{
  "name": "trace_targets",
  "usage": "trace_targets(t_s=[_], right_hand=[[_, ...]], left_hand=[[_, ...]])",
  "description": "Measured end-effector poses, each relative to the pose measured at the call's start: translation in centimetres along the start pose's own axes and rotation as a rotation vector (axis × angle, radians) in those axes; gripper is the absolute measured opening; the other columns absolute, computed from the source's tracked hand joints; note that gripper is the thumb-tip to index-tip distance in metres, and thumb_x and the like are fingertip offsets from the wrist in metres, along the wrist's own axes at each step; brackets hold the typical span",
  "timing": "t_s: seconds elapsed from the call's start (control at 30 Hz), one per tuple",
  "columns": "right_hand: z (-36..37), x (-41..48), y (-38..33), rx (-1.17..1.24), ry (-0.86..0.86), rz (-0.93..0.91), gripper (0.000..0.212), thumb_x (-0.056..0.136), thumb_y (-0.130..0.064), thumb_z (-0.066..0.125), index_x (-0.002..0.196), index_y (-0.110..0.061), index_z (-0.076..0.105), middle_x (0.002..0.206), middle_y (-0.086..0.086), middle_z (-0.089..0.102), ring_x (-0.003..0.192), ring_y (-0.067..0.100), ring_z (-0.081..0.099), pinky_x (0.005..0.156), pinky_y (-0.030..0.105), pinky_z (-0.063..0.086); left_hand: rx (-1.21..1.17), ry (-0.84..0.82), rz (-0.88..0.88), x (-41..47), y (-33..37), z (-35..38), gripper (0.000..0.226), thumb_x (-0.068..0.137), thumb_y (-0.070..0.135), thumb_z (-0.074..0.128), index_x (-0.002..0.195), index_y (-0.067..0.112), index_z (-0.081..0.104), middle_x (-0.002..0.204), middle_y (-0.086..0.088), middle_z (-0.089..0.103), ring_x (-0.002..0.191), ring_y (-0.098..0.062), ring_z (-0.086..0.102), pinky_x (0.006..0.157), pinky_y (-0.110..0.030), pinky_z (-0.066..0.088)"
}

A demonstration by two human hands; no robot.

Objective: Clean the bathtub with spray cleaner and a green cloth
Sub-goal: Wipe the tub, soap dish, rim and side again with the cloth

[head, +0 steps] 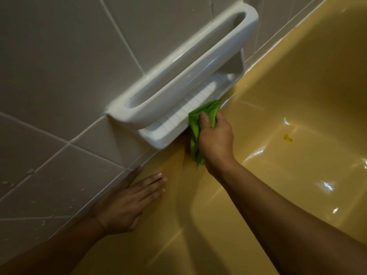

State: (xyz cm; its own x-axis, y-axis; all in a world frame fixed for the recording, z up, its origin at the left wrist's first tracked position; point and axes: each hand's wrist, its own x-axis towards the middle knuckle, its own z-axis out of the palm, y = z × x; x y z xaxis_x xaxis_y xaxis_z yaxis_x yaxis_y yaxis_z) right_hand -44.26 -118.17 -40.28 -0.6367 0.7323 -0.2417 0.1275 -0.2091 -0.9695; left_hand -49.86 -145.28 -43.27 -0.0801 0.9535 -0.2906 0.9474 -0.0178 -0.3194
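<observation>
The yellow bathtub [297,96] fills the right and lower part of the head view, its floor wet and shiny. My right hand [215,137] is closed on a bunched green cloth [195,130], which it presses against the front edge of a white ceramic soap dish [178,116] set in the wall just above the tub's rim. My left hand [127,201] lies flat with fingers spread on the tub's rim, beside the tiled wall. No spray cleaner bottle is in view.
Grey wall tiles [59,66] cover the left and top, with water droplets low on the left. The soap dish has a white grab bar [184,64] above its ribbed tray. A small dark yellow mark [288,138] sits on the tub floor.
</observation>
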Motion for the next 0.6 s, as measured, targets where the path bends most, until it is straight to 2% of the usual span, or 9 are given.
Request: trace_targets(t_s=[0.1, 0.23, 0.27, 0.37, 0.43, 0.5, 0.6], right_hand=[[0.0, -0.1, -0.3, -0.042, 0.025, -0.025, 0.026, 0.106, -0.03, 0.052, 0.129, -0.025, 0.06, 0.11, -0.008, 0.069, 0.101, 0.013, 0.065, 0.097, 0.042, 0.054], [-0.6, 1.1, -1.5, -0.068, 0.094, -0.021, 0.051, 0.105, -0.028, 0.054, 0.154, -0.028, 0.04, 0.124, -0.008, 0.063, 0.109, 0.01, 0.06, 0.101, 0.031, 0.05], [-0.6, 1.3, -1.8, -0.07, 0.108, -0.009, 0.049, 0.105, -0.028, 0.054, 0.152, -0.027, 0.042, 0.12, -0.009, 0.062, 0.106, 0.01, 0.059, 0.1, 0.031, 0.05], [0.1, 0.9, -2.0, -0.085, 0.131, 0.029, 0.024, 0.105, -0.029, 0.052, 0.125, -0.019, 0.064, 0.105, -0.004, 0.068, 0.096, 0.017, 0.064, 0.091, 0.036, 0.054], [1.0, -0.1, -1.5, -0.051, 0.128, 0.071, 0.024, 0.105, -0.032, 0.051, 0.116, -0.017, 0.067, 0.103, 0.001, 0.07, 0.097, 0.021, 0.065, 0.089, 0.036, 0.054], [2.0, -1.5, -0.8, 0.004, 0.11, 0.114, 0.027, 0.101, -0.039, 0.053, 0.104, -0.018, 0.071, 0.095, 0.003, 0.072, 0.09, 0.024, 0.068, 0.087, 0.044, 0.057], [3.2, -4.3, 0.8, 0.088, -0.018, 0.179, 0.03, 0.092, -0.045, 0.055, 0.095, -0.02, 0.073, 0.086, 0.005, 0.075, 0.083, 0.031, 0.071, 0.082, 0.054, 0.059]], left_hand=[[-0.012, 0.002, 0.002, -0.1, 0.0, 0.0, 0.078, 0.073, 0.024, 0.048, 0.151, 0.014, 0.051, 0.167, -0.009, 0.029, 0.158, -0.025, 0.018, 0.122, -0.062, 0.016], [-0.009, 0.019, 0.003, -0.1, 0.0, -0.1, 0.079, 0.074, 0.024, 0.047, 0.152, 0.013, 0.049, 0.167, -0.009, 0.03, 0.158, -0.025, 0.019, 0.121, -0.062, 0.018], [-0.01, 0.023, 0.004, -0.1, 0.0, 0.0, 0.079, 0.074, 0.024, 0.047, 0.152, 0.013, 0.049, 0.167, -0.009, 0.029, 0.158, -0.025, 0.018, 0.121, -0.062, 0.018], [-0.022, 0.035, 0.006, -0.1, 0.0, 0.1, 0.078, 0.074, 0.024, 0.046, 0.152, 0.013, 0.049, 0.167, -0.009, 0.029, 0.158, -0.025, 0.019, 0.122, -0.062, 0.017], [-0.028, 0.034, 0.007, -0.1, -0.1, 0.2, 0.078, 0.074, 0.024, 0.046, 0.151, 0.013, 0.05, 0.167, -0.009, 0.029, 0.158, -0.025, 0.019, 0.122, -0.062, 0.016], [-0.039, 0.031, 0.006, -0.1, -0.1, 0.4, 0.079, 0.073, 0.024, 0.047, 0.15, 0.013, 0.051, 0.166, -0.009, 0.031, 0.157, -0.026, 0.019, 0.123, -0.062, 0.015], [-0.043, 0.051, 0.006, -0.2, -0.1, 0.6, 0.076, 0.073, 0.025, 0.048, 0.148, 0.012, 0.055, 0.162, -0.01, 0.04, 0.156, -0.027, 0.023, 0.124, -0.062, 0.014]])
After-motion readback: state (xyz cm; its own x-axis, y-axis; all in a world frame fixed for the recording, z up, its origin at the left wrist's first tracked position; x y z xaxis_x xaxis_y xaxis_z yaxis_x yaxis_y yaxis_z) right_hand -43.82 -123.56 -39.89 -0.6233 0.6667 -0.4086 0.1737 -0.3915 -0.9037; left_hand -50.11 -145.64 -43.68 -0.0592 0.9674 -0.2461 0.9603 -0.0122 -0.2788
